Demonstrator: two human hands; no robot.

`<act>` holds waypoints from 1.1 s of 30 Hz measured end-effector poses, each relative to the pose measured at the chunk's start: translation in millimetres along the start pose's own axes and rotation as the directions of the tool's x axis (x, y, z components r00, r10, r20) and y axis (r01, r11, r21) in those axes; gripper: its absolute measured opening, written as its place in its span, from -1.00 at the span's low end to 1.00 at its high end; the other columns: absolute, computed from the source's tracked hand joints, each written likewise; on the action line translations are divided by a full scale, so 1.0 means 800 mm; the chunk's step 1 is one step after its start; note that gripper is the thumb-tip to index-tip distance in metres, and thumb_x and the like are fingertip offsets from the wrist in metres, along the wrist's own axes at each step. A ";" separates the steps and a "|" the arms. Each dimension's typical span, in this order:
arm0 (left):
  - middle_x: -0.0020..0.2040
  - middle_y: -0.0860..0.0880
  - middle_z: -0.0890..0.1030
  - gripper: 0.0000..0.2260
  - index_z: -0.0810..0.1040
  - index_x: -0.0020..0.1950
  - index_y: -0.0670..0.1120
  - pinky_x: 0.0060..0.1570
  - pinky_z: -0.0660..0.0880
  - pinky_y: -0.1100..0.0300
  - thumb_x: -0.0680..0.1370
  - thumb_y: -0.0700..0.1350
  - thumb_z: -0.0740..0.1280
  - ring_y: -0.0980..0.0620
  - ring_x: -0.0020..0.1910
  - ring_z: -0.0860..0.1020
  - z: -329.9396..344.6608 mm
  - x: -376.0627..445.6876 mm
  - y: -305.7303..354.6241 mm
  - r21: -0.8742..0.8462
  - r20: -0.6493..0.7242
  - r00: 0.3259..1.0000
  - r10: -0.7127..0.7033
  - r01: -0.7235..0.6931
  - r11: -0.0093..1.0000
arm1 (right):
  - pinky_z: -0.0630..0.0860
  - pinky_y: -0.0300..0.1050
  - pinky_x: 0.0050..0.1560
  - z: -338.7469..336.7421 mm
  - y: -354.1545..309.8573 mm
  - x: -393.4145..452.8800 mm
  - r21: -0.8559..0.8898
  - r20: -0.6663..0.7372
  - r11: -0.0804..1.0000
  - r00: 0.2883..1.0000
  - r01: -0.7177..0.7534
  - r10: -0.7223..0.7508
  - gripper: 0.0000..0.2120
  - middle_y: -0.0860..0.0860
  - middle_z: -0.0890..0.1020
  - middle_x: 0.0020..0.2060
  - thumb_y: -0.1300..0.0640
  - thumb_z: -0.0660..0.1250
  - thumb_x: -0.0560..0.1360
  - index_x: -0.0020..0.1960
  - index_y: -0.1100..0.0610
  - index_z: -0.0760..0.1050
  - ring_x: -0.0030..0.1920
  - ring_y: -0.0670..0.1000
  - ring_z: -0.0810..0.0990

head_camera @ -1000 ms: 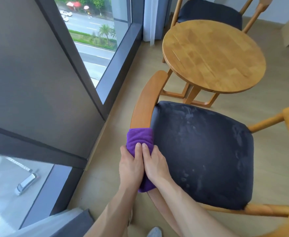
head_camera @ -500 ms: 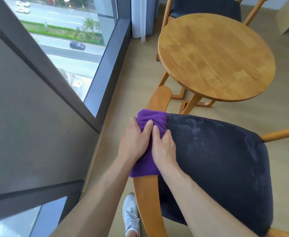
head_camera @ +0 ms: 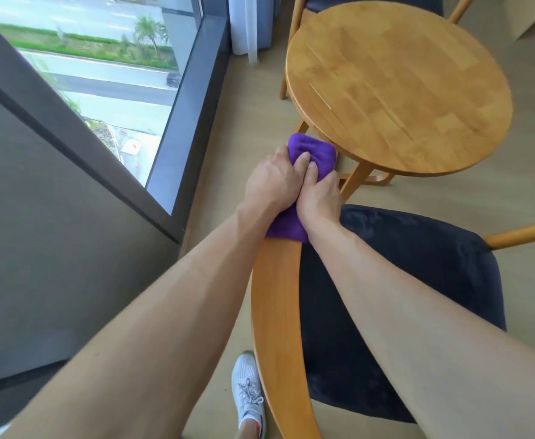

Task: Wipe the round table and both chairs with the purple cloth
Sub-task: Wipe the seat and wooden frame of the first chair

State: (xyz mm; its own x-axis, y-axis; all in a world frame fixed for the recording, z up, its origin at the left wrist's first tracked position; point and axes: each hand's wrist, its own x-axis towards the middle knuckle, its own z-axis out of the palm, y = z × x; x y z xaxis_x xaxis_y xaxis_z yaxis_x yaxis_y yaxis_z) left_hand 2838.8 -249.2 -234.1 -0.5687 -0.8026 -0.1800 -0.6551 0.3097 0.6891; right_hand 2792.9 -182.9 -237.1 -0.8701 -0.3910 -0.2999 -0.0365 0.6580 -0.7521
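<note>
Round wooden bench (head_camera: 399,90) just beyond the near chair (head_camera: 396,299); second chair (head_camera: 294,49) behind the bench, mostly hidden. Window (head_camera: 101,83) to the chair's left, curtain (head_camera: 244,23) in the corner, white shoe (head_camera: 248,391) on the floor beside the chair. Purple cloth (head_camera: 312,153) wrapped over the far end of the chair's curved wooden rail (head_camera: 275,312). Left hand (head_camera: 272,182) and right hand (head_camera: 318,198) side by side, fingers curled, gripping the cloth.

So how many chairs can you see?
2. One wooden chair with a dark seat is right under the arms. Another dark-seated wooden chair peeks out behind the round wooden table, mostly hidden.
</note>
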 end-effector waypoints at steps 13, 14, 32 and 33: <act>-0.02 -0.06 0.60 -0.58 0.46 0.08 -0.13 -0.05 0.41 0.05 0.61 0.24 0.19 -0.10 -0.02 0.55 0.000 -0.148 -0.038 -0.112 -0.094 0.978 -0.185 0.175 0.978 | 0.53 0.11 0.17 -0.029 0.069 -0.111 0.090 0.315 0.994 0.948 -0.070 0.038 -0.40 0.14 0.58 0.17 -0.29 0.06 0.58 0.34 0.16 0.38 0.11 0.15 0.57; -0.03 -0.04 0.60 -0.58 0.47 0.09 -0.12 -0.07 0.39 0.07 0.61 0.24 0.19 -0.09 -0.03 0.55 0.002 -0.158 -0.042 -0.128 -0.105 0.973 -0.204 0.190 0.973 | 0.53 0.12 0.18 -0.031 0.073 -0.119 0.085 0.336 0.994 0.941 -0.065 0.033 -0.40 0.14 0.58 0.18 -0.30 0.07 0.58 0.36 0.16 0.37 0.12 0.15 0.57; -0.07 0.05 0.54 -0.73 0.41 0.11 -0.01 -0.06 0.32 0.15 0.63 0.17 0.18 -0.03 -0.07 0.50 0.090 -0.383 -0.032 -0.522 -0.301 0.776 -0.555 0.353 0.776 | 0.44 -0.04 0.12 -0.117 0.176 -0.247 -0.060 0.672 0.995 0.741 0.084 -0.022 -0.42 0.15 0.53 0.27 -0.25 0.00 0.62 0.47 0.11 0.29 0.20 0.16 0.53; -0.04 0.04 0.55 -0.73 0.42 0.14 -0.01 -0.04 0.33 0.15 0.63 0.16 0.17 -0.03 -0.06 0.50 0.097 -0.393 -0.028 -0.555 -0.300 0.761 -0.575 0.351 0.754 | 0.46 -0.03 0.15 -0.123 0.179 -0.251 -0.088 0.691 0.991 0.722 0.105 -0.015 -0.42 0.15 0.54 0.26 -0.25 -0.01 0.63 0.46 0.12 0.30 0.19 0.15 0.53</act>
State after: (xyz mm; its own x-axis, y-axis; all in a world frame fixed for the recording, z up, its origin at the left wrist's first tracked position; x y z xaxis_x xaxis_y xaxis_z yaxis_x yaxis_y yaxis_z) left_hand 2993.6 35.6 -247.0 0.0926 -0.9419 -0.3229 -0.4177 -0.3311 0.8461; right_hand 2914.1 53.7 -226.9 -0.2882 -0.7371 -0.6113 -0.1706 0.6677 -0.7247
